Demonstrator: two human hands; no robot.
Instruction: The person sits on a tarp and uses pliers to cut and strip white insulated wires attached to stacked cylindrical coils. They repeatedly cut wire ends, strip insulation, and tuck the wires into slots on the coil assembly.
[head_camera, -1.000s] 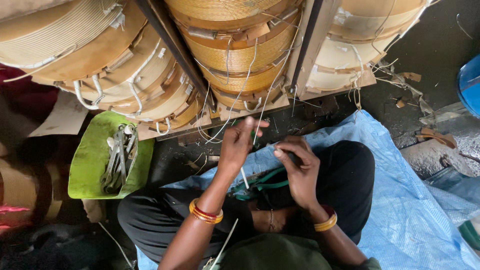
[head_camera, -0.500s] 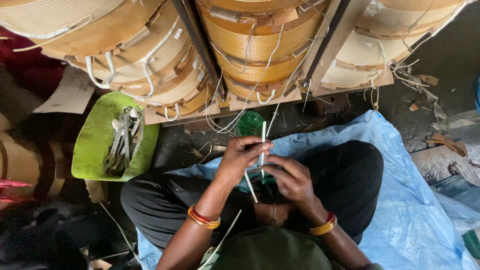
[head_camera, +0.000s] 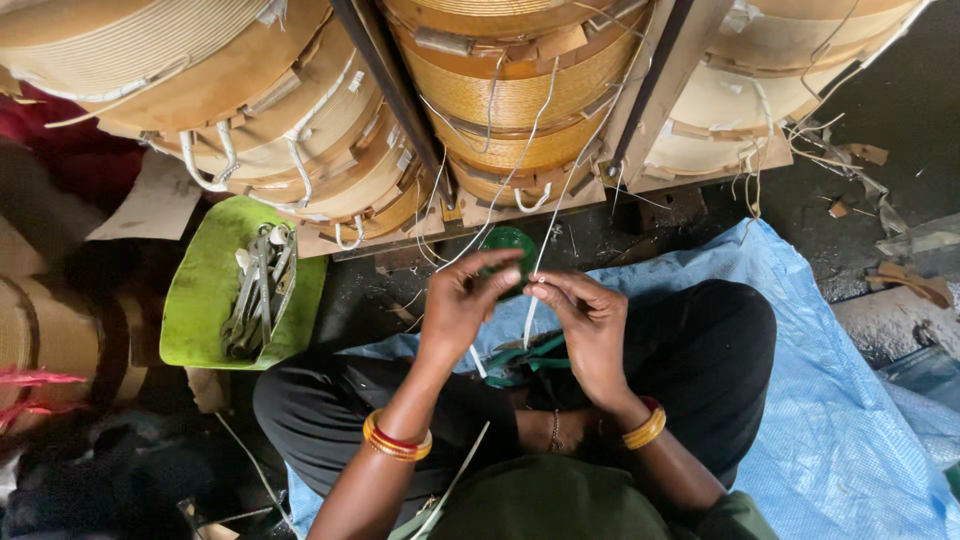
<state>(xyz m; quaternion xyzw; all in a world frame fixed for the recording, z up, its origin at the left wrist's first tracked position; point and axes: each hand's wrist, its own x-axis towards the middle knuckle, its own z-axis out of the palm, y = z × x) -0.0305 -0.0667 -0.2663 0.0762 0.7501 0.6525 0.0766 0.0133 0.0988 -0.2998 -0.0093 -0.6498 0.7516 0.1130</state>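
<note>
Far L: green tray (head_camera: 205, 300) on the floor, w/ a heap of grey metal tools (head_camera: 258, 290) lying in it. Behind and above it, big wound coils (head_camera: 250, 110) in tan wrap, stacked across the top of view; dark upright bars (head_camera: 395, 100) between stacks. Loose pale leads hang off the coil fronts.

My L hand (head_camera: 462, 300): raised in front of me, fingers (head_camera: 497, 262) curled in, thumb and forefinger tips closed toward the R hand. They seem pinched on the thin white strip (head_camera: 532, 285), but exact contact is too small to tell. Orange and red bangles (head_camera: 397, 440) on L wrist.

Green round object (head_camera: 512, 243): just behind my fingertips, between both hands, partly hidden. Can't tell if I'm touching it.

White strip: runs up from the fingertips toward the mid coil (head_camera: 510, 90), lower end hangs between my hands over my lap.

My R hand (head_camera: 590, 330): fingertips closed, pinched on the strip, nearly touching L fingertips. Yellow and red bangles (head_camera: 645, 428) on R wrist.

Below hands: green-handled tool (head_camera: 530, 358) in my lap, not held.

R side: blue tarp (head_camera: 830, 400) under my legs, on dark floor; scraps (head_camera: 900, 280) near its far edge.
</note>
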